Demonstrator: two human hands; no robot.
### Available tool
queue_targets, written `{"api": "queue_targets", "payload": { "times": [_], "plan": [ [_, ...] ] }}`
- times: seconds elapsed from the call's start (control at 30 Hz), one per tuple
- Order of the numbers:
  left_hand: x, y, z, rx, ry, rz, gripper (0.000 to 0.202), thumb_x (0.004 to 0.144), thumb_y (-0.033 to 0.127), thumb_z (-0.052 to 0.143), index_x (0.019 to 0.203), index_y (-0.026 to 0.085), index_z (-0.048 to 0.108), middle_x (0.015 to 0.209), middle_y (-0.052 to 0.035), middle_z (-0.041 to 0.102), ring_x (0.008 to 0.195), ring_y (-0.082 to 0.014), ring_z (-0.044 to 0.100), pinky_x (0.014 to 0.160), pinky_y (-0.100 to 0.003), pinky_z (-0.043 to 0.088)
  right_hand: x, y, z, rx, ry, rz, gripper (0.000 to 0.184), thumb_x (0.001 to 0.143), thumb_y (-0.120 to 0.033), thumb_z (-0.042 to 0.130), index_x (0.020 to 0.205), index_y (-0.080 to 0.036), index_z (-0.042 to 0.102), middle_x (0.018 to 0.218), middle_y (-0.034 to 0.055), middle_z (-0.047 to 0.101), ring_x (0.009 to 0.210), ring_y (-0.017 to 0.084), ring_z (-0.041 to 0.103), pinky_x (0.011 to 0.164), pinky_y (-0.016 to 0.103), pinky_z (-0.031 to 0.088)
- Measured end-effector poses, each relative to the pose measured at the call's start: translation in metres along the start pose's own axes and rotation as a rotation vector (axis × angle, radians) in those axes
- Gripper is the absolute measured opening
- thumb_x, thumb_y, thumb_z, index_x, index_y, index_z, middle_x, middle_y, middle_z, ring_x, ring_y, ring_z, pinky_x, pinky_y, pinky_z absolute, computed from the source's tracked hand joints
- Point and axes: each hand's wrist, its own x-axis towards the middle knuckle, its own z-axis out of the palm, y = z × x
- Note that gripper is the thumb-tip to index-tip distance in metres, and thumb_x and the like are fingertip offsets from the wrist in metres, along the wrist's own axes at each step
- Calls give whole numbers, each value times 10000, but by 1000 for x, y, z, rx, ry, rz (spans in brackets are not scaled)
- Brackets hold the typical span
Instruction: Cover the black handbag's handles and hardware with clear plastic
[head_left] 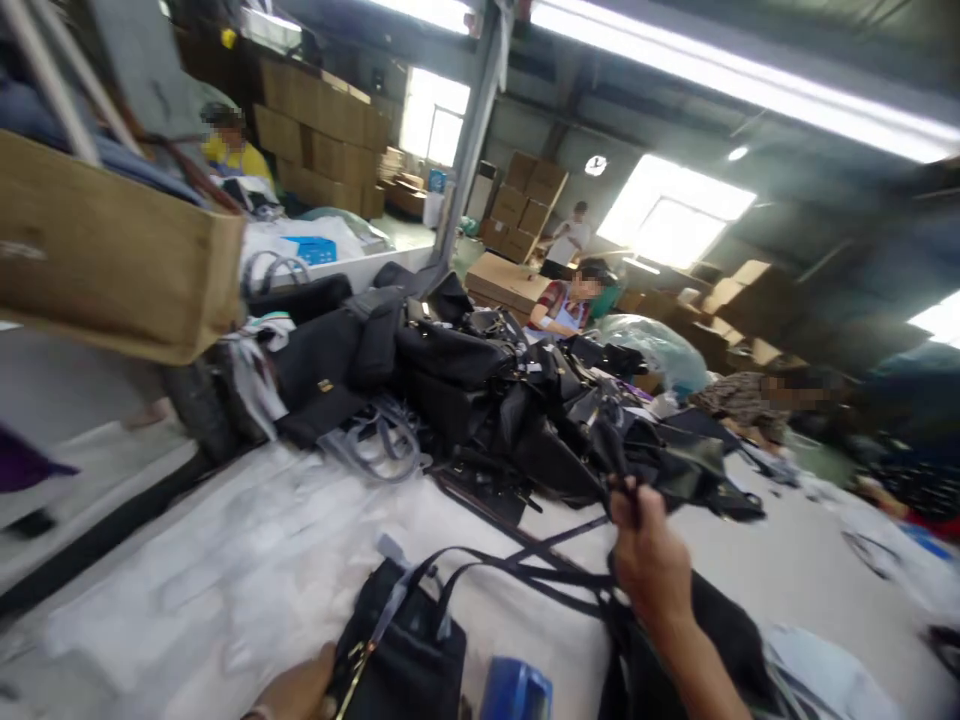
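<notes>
A black handbag [416,645] with a gold zipper and two upright handles is at the bottom centre, over the white table [225,560]. My left hand [300,688] grips its left edge; the fingertips are partly hidden at the bag. My right hand [651,555] is raised and closed in a fist around a dark strap [616,455]. Long black straps [555,572] stretch from the handbag's side toward that hand. Under my right forearm lies another black bag [727,640]. Between the two bags stands a blue object [517,690], its kind unclear.
A large heap of black bags [465,360] covers the table's far side. Crumpled white wrapping [172,590] lies at left. A brown carton [112,240] juts in at upper left, near a metal post [472,130]. Several people work beyond, one in a yellow top [244,160].
</notes>
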Motion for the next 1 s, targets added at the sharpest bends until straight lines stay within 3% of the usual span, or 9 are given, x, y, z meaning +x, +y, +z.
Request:
{"api": "queue_targets", "payload": {
  "times": [0.1,0.2,0.33,0.43,0.5,0.6,0.77,0.87,1.0],
  "plan": [
    [2,-12,7,-41,21,42,405,731,200,621,1132,188,568,1059,-72,694,1035,-280,621,887,-367,464,-108,-69,62,13,-341,-515,379,896,-108,365,1215,-226,531,930,75,664,715,172,611,652,273,449],
    [3,-17,12,-83,51,77,454,680,207,590,1130,142,568,1067,-134,701,1028,-341,625,867,-413,464,-210,-114,122,-6,-474,-605,435,809,-68,468,1219,-200,530,957,94,666,711,192,615,638,283,472],
    [1,-25,12,-349,-6,219,458,670,301,629,1114,197,581,1136,-66,683,1067,-273,608,915,-350,454,-286,-117,171,43,-763,-621,694,670,-351,720,1303,-180,495,1128,150,644,900,317,627,721,393,508],
    [-2,-43,7,-741,-181,374,494,714,496,594,1086,171,582,1049,-60,701,1009,-252,627,863,-334,483,-299,-96,179,117,-935,-596,880,605,-481,752,1380,-224,424,1249,155,591,995,365,599,770,435,500],
    [-3,-58,0,-819,-176,277,546,739,580,527,1068,146,569,874,-59,707,810,-233,667,722,-332,510,-301,-85,177,155,-950,-600,801,619,-493,746,1341,-273,477,1257,134,591,1004,364,597,771,432,498],
    [-3,-79,-17,-666,140,43,452,831,511,400,1069,146,521,714,-21,642,566,-173,610,570,-294,467,-309,-79,174,163,-899,-625,506,665,-476,733,1134,-308,645,1171,108,644,944,340,624,722,399,507],
    [3,-90,-40,-169,552,2,353,916,352,333,1184,147,439,913,-80,633,846,-204,633,759,-307,458,-308,-95,161,137,-833,-518,283,772,-319,666,1053,-285,670,1079,78,673,905,280,641,746,359,509],
    [13,-82,-40,20,528,50,490,871,268,456,1336,170,337,1255,-145,499,1003,-232,595,812,-318,448,-281,-113,147,224,-870,-413,283,867,-224,525,1128,-264,625,1027,69,670,890,236,638,772,327,497],
    [30,-76,-42,72,378,108,519,751,112,554,1250,234,482,1136,-69,540,918,-215,604,757,-289,432,-245,-132,136,314,-874,-225,280,905,-178,427,1088,-242,629,982,69,656,922,218,617,809,303,466]
  ]
}}
